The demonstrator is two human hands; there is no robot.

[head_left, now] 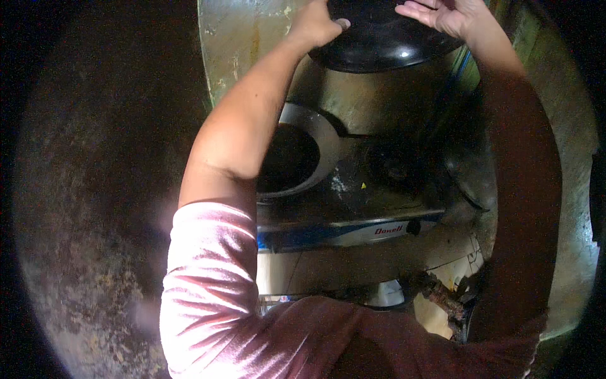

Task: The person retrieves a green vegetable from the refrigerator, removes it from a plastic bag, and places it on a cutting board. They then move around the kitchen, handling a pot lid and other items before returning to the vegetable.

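Observation:
Both my arms reach up to a round, shiny black pan [394, 44] in front of the wall, its upper part cut off by the top edge. My left hand [315, 26] grips its left side, the thumb lying over the dark surface. At its right side my right hand [449, 16] has its fingers stretched out, against or just in front of the pan; I cannot tell whether they touch. Below, a wide pan with a pale rim [328, 142] and dark inside sits on the left burner of a gas stove [353, 234], partly hidden by my left arm.
The stove's right burner [394, 167] is in deep shadow, with a dark knob [413, 227] on the front panel. A stained wall [230, 44] rises behind, and a dark wall [95, 252] stands at left. Wood-like pieces [445, 300] lie below the stove at right.

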